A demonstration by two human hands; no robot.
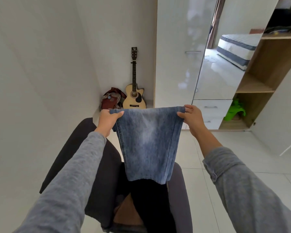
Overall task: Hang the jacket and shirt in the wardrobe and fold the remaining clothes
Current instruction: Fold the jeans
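Jeans (149,142) hang doubled above the chair (106,162), left hand (107,119) and right hand (192,117) pinching the top corners. Risk: a loose pinch slips, the fold skews onto dark clothes (151,204) below.

no readable text, guitar (134,96) logo too blurred
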